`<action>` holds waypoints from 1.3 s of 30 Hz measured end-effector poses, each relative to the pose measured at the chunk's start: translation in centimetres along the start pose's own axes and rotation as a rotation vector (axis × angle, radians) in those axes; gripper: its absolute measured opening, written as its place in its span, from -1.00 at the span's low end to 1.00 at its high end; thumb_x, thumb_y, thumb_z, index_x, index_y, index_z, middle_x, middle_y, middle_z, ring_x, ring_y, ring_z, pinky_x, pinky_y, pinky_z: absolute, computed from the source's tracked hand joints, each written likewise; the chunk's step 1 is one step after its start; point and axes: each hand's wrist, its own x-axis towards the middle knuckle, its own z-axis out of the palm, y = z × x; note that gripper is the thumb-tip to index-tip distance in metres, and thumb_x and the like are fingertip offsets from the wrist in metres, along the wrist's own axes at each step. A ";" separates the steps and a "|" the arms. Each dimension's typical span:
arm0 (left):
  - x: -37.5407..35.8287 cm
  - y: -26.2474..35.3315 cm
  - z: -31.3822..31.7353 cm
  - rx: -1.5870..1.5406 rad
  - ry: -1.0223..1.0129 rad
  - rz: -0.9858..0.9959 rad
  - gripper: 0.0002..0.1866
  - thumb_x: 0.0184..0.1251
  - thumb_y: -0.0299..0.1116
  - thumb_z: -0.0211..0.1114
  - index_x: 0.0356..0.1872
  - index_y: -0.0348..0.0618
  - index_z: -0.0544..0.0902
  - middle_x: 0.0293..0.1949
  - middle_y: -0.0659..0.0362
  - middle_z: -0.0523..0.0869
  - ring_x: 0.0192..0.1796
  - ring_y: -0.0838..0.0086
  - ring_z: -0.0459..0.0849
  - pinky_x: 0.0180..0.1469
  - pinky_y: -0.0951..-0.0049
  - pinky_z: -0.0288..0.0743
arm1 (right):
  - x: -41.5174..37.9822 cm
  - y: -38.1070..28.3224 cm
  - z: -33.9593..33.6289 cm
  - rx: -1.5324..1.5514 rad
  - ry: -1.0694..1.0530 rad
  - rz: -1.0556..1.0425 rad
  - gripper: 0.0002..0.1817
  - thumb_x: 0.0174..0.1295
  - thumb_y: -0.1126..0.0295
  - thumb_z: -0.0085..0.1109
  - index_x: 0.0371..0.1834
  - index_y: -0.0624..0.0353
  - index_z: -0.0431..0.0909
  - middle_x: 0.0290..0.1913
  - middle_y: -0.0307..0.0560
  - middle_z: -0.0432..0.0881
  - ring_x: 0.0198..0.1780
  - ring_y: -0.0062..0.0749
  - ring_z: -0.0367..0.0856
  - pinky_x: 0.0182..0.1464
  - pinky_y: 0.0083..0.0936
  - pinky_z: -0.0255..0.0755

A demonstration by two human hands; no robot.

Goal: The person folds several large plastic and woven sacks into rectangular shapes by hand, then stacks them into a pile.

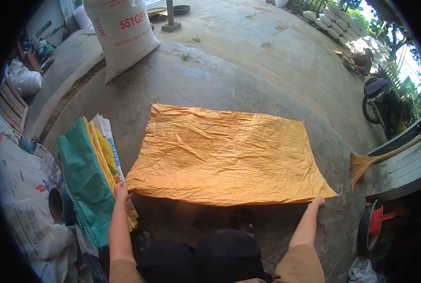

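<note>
An orange woven sack (229, 153) is spread out wide and wrinkled in front of me. My left hand (121, 189) grips its near left corner. At the near right corner, my right hand (318, 203) has its fingers closed on the sack's edge. Just left of the orange sack lies a pile of folded sacks, with a green sack (85, 174) on its left side, yellow ones beside it and a white one (107, 137) at the right.
A full white sack (125, 37) stands at the upper left. White printed sacks (26, 203) lie at the far left near a dark pot (61, 206). On the right are a broom (361, 166), a red-handled object (378, 219) and a motorbike (382, 104).
</note>
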 end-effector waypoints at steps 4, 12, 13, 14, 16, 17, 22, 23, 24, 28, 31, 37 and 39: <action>1.4 -0.7 -0.8 0.045 0.058 -0.036 -0.77 0.35 -0.33 -0.11 -0.11 -0.17 0.44 -0.20 0.14 0.56 -0.27 0.36 0.61 -0.35 0.32 0.56 | -1.1 -0.8 0.2 -0.048 0.005 0.008 -0.59 0.05 0.60 -0.24 0.01 0.46 0.36 0.00 0.16 0.47 -0.04 -0.13 0.50 0.00 -0.35 0.40; -3.2 4.4 1.1 0.121 -0.083 -0.210 -0.69 0.28 -0.13 0.03 -0.11 -0.12 0.43 -0.23 0.16 0.56 -0.38 0.32 0.61 -0.49 0.32 0.49 | 4.6 2.7 -0.9 -0.141 -0.008 0.067 -0.59 0.03 0.55 -0.17 0.01 0.45 0.33 -0.08 0.10 0.50 -0.11 -0.09 0.53 -0.04 -0.25 0.41; -4.4 5.3 1.8 0.166 -0.094 -0.245 -0.65 0.24 -0.08 0.08 -0.11 -0.11 0.43 -0.23 0.16 0.56 -0.40 0.32 0.61 -0.48 0.32 0.48 | 6.0 3.6 -1.1 -0.063 -0.079 0.099 -0.62 0.06 0.49 -0.10 -0.01 0.37 0.35 -0.13 0.08 0.51 -0.18 -0.12 0.54 -0.16 -0.23 0.42; -4.2 5.0 1.8 0.172 -0.099 -0.242 -0.65 0.24 -0.08 0.08 -0.11 -0.11 0.43 -0.23 0.16 0.56 -0.40 0.32 0.61 -0.48 0.32 0.48 | 6.8 4.1 -1.4 0.017 -0.150 0.130 -0.66 0.09 0.44 -0.04 -0.04 0.29 0.36 -0.19 0.05 0.53 -0.24 -0.15 0.55 -0.28 -0.21 0.42; -3.5 2.8 1.4 0.305 -0.132 -0.195 -0.56 0.17 -0.04 0.17 -0.06 -0.11 0.41 -0.19 0.15 0.56 -0.36 0.29 0.60 -0.43 0.29 0.49 | 3.4 0.4 -1.2 -0.050 -0.127 0.308 -0.68 0.10 0.33 0.03 -0.09 0.21 0.37 -0.27 0.02 0.52 -0.36 -0.22 0.52 -0.41 -0.28 0.34; -2.0 1.2 1.0 0.311 -0.094 -0.228 -0.55 0.14 -0.14 0.23 0.00 -0.10 0.37 -0.18 0.14 0.56 -0.31 0.26 0.58 -0.38 0.25 0.48 | 1.5 -1.3 -0.9 -0.116 -0.108 0.484 -0.68 0.10 0.22 0.10 -0.14 0.13 0.38 -0.36 -0.02 0.51 -0.47 -0.30 0.48 -0.54 -0.36 0.26; -4.0 2.2 1.9 0.314 -0.086 -0.133 -0.57 0.11 -0.35 0.23 0.01 -0.15 0.35 -0.22 0.14 0.56 -0.29 0.27 0.57 -0.39 0.26 0.49 | 2.4 0.2 0.1 -0.484 -0.216 0.463 -0.62 0.06 0.12 0.16 -0.17 0.11 0.38 -0.53 -0.13 0.40 -0.70 -0.41 0.21 -0.67 -0.46 0.01; -3.6 1.9 1.6 0.360 -0.072 -0.095 -0.59 0.12 -0.36 0.22 0.00 -0.16 0.36 -0.23 0.14 0.56 -0.31 0.30 0.57 -0.42 0.31 0.50 | 4.7 2.5 0.5 -0.459 -0.160 0.330 -0.62 0.06 0.28 0.11 -0.10 0.23 0.35 -0.29 -0.01 0.44 -0.39 -0.27 0.37 -0.42 -0.37 0.21; -3.3 1.9 1.3 0.406 -0.057 -0.058 -0.60 0.12 -0.36 0.21 -0.01 -0.18 0.36 -0.25 0.14 0.57 -0.33 0.34 0.58 -0.46 0.37 0.50 | 5.0 2.8 0.7 -0.433 -0.105 0.197 -0.61 0.06 0.43 0.06 -0.03 0.35 0.31 -0.05 0.12 0.49 -0.08 -0.12 0.52 -0.16 -0.29 0.41; -1.9 2.0 0.5 0.390 -0.010 -0.039 -0.66 0.14 -0.37 0.19 -0.06 -0.20 0.41 -0.29 0.16 0.58 -0.43 0.40 0.58 -0.58 0.47 0.48 | 3.0 -0.3 0.3 -0.360 -0.021 0.082 -0.57 0.05 0.55 -0.08 0.04 0.46 0.25 0.10 0.22 0.36 0.13 -0.05 0.37 0.12 -0.35 0.28; 1.6 1.0 -0.6 0.360 0.095 0.020 -0.75 0.15 -0.41 0.17 -0.14 -0.20 0.48 -0.37 0.15 0.58 -0.53 0.38 0.57 -0.67 0.47 0.47 | 2.0 -1.9 -0.1 -0.393 0.019 0.027 -0.60 0.08 0.57 -0.13 0.04 0.43 0.26 0.08 0.23 0.39 0.11 -0.04 0.40 0.10 -0.29 0.30; 1.1 4.0 1.1 0.469 0.208 0.047 -0.80 0.12 -0.42 0.19 -0.24 -0.26 0.53 -0.41 0.06 0.60 -0.47 0.30 0.60 -0.61 0.41 0.49 | 0.4 -3.2 0.1 -0.552 0.063 -0.046 -0.66 0.10 0.54 -0.13 -0.02 0.40 0.32 0.00 0.22 0.45 0.08 -0.02 0.42 0.08 -0.30 0.31; 2.2 2.9 0.4 0.800 0.320 0.425 -0.77 0.06 -0.40 0.23 -0.29 -0.36 0.54 -0.41 -0.08 0.62 -0.34 0.08 0.61 -0.31 0.22 0.48 | -0.3 -3.7 0.3 -0.586 0.050 -0.099 -0.63 0.06 0.59 -0.17 -0.01 0.46 0.31 0.03 0.23 0.43 0.05 -0.08 0.45 0.07 -0.36 0.32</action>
